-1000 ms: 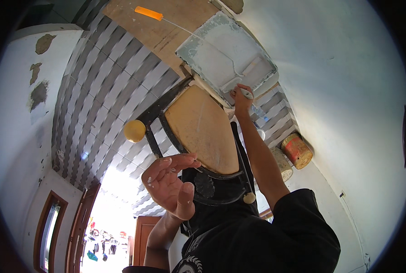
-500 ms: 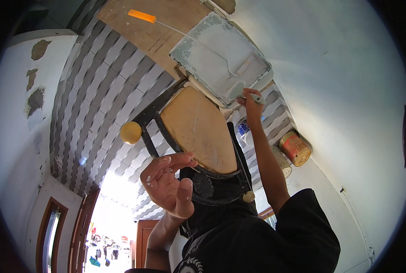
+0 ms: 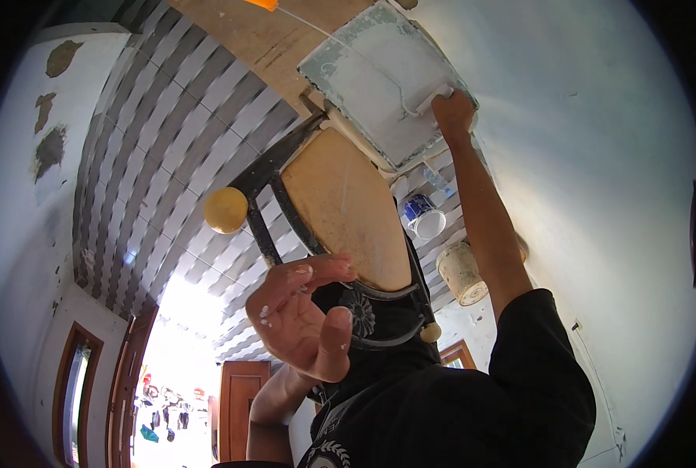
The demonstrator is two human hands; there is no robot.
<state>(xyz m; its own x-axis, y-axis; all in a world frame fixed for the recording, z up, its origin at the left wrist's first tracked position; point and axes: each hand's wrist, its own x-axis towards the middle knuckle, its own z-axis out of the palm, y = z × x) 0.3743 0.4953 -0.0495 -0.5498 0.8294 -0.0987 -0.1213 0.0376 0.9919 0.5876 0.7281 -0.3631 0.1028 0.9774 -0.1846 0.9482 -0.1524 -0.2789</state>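
Observation:
My right hand (image 3: 453, 117) is closed over the right side of a paint-smeared grey tray (image 3: 340, 66). The paintbrush it gripped a moment earlier is now hidden behind the fist. Beside that hand, a paint roller lies across the tray, its thin wire leading to an orange handle (image 3: 262, 3) at the top edge. My left hand (image 3: 297, 324) is raised, palm showing, its fingers bent but apart and holding nothing. White specks dot its skin. Behind it stands a black-framed chair with a tan seat (image 3: 348, 203) and a yellowish ball-shaped knob (image 3: 225, 210).
A brown board (image 3: 239, 35) lies beside the tray. Right of the chair are a blue-and-white bucket (image 3: 424, 216) and a stained pail (image 3: 463, 273). A pale wall (image 3: 598, 156) rises at the right. Behind at lower left is a bright doorway (image 3: 176, 343).
My right hand has reached farther forward over the tray, toward the roller head, and turned so the brush is out of sight. The view has shifted a little; my left hand keeps its pose.

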